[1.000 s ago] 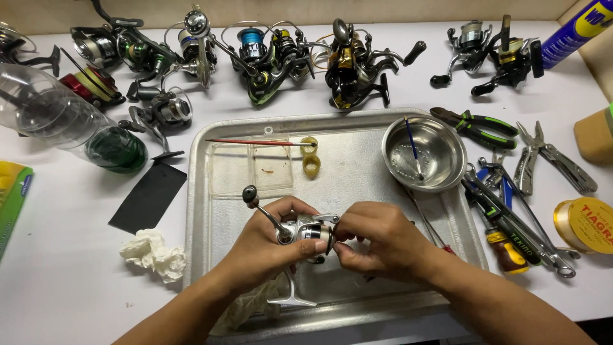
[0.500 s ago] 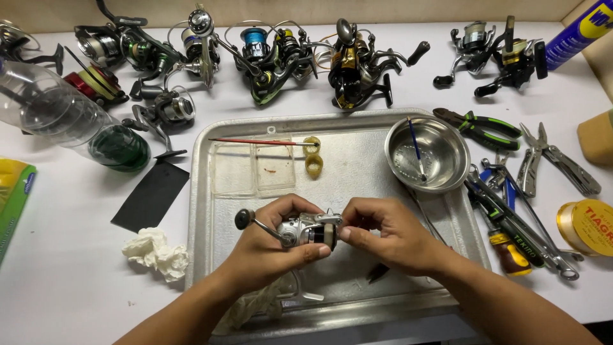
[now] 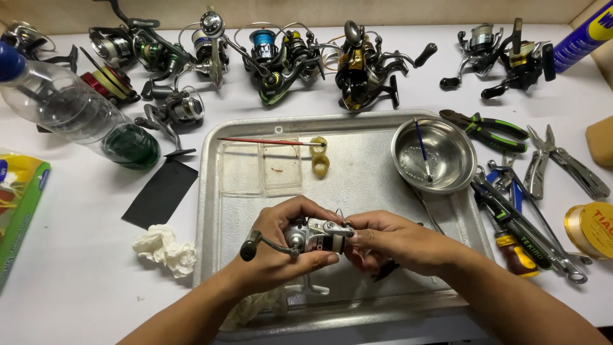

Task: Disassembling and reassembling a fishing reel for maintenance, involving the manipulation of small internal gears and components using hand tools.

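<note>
Head view shows a small silver fishing reel [image 3: 314, 235] at lower centre of the frame, above a metal tray [image 3: 357, 172]. Left hand [image 3: 281, 246] is clamped around its body, crank handle [image 3: 250, 245] sticking out left. Right hand [image 3: 389, 239] pinches the reel's right end.

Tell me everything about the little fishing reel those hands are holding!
The small fishing reel is silver, shiny like metal, with a dark band around its spool. A thin bent crank sticks out to its left and ends in a dark knob. It is held lying sideways above the metal tray. The left hand cups its body from below and behind. The right hand pinches its front end with the fingertips. Its underside is hidden.
</note>
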